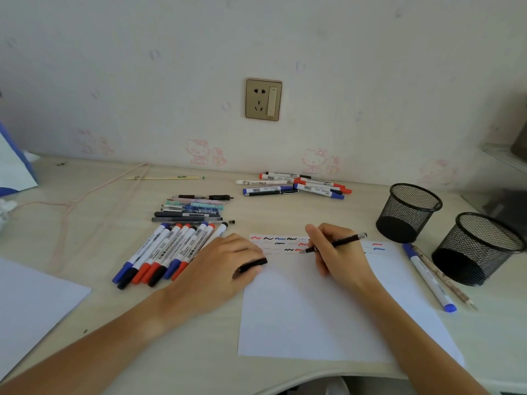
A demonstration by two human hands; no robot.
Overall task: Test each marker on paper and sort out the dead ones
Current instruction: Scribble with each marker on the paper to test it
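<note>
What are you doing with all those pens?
A person is trying out pens on a white sheet of paper. The right hand holds a slim black pen with its tip on the paper, below rows of red, black and blue squiggles. The left hand holds the black cap. White markers with coloured caps lie to the left, and two black mesh cups stand to the right.

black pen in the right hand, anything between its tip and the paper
Nothing visible. The black pen in the right hand has its tip at the paper just below the test squiggles; contact is unclear.
</note>
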